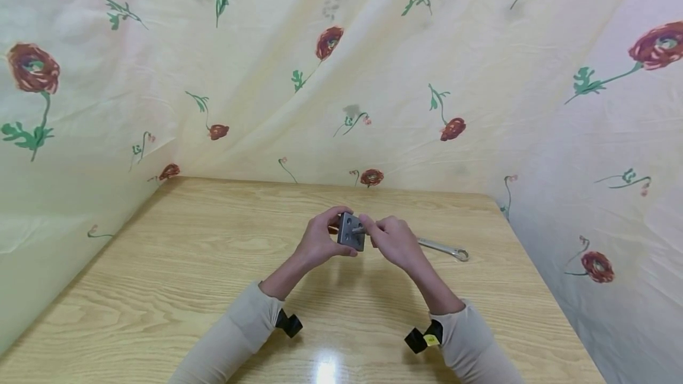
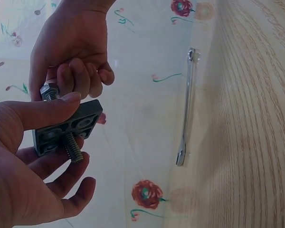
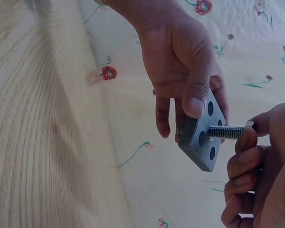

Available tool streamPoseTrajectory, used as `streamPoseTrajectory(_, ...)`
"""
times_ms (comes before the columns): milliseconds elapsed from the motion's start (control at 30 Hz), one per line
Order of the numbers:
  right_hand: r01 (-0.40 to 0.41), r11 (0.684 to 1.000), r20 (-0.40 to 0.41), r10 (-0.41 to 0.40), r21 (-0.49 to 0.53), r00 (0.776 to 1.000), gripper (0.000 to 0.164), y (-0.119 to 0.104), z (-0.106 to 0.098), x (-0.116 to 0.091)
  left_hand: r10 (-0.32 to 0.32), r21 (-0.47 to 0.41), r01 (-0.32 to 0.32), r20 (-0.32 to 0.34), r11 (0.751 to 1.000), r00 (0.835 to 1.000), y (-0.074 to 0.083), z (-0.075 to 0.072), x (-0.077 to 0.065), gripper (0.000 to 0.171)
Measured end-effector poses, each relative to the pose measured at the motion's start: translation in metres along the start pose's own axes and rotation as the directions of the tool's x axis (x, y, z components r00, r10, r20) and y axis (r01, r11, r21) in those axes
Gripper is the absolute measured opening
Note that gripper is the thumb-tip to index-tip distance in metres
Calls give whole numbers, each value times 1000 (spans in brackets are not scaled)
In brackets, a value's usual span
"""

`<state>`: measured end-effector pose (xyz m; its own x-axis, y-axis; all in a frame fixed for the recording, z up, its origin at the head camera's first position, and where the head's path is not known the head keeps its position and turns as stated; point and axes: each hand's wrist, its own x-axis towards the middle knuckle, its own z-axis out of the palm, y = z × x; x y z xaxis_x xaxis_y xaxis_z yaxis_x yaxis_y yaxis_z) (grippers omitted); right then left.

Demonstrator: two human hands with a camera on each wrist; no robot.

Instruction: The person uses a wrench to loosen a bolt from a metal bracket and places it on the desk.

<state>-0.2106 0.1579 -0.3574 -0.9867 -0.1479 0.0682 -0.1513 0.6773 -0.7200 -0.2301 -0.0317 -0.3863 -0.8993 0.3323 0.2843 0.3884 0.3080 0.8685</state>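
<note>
My left hand grips a square grey metal block by its edges, thumb on one side and fingers on the other. Several round holes show in the block's face. A threaded hex bolt passes through the middle, and its threaded end sticks out beyond the far face in the left wrist view. My right hand pinches the bolt's head between thumb and forefinger, its other fingers curled in. Both hands hold block and bolt up above the wooden table.
A silver combination wrench lies on the table just right of my right hand; its left end is hidden behind that hand in the head view. Flower-printed cloth hangs behind the table and along both sides.
</note>
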Motion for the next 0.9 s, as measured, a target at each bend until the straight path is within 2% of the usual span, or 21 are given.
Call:
streamPoseTrajectory(333, 128, 989, -55, -131, -69, 990, 32, 0, -5, -2, -9, -14, 9, 0, 1000, 1000, 0, 0, 0, 73)
streamPoseTrajectory(567, 192, 977, -105, -201, -93, 974, 20, -2, -9, -5, -3, -25, 3, 3, 1000, 1000, 0, 0, 0, 72)
streamPoseTrajectory(667, 261, 961, -136, -272, -94, 953, 15, -3, -10, -5, -4, -29, 4, 4, 1000, 1000, 0, 0, 0, 71)
streamPoseTrajectory(733, 318, 943, -161, -331, -101, 930, 14, -2, -9, -4, -5, -26, 5, 5, 1000, 1000, 0, 0, 0, 71)
streamPoseTrajectory(900, 413, 906, -229, -424, -95, 876, 23, 1, -5, -3, -1, -23, 1, 7, 1000, 1000, 0, -1, 1, 72)
